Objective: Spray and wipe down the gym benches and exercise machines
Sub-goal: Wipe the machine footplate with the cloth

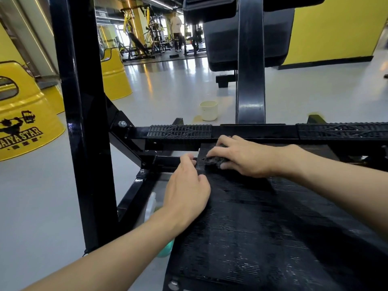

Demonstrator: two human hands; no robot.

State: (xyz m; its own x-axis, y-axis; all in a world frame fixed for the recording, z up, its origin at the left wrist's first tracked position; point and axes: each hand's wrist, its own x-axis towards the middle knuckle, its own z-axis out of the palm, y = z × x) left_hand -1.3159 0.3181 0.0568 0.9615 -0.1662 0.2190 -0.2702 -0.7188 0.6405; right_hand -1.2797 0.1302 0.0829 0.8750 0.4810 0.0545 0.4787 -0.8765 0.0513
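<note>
From the head camera, looking down over both forearms, the right hand (241, 157) lies palm-down on the far end of a black ribbed footplate (262, 227). Its fingers are bent and close together over a dark, bunched cloth (215, 161), pressing it against the ribs. Only the cloth's front edge shows from under the fingertips. The left hand (186, 185) rests just beside it, not touching it, at the footplate's left edge near the far corner. Its fingers are curled over that edge and the thumb lies on the ribbed surface, so it grips the plate and holds nothing else. Below the left forearm, on the floor against the machine's frame, stands a spray bottle (150, 204); its pale top and a bit of green base show, and the rest is hidden by the arm. A black upright post (84, 101) rises at the left, and a crossbar with ribbed treads (179, 131) runs just beyond the hands. Behind the crossbar a cream cup (208, 110) sits on the grey floor, with a black padded seat (224, 43) above it. Yellow barrels (25, 114) stand at the left, and a person (176, 28) stands far back among other machines.
</note>
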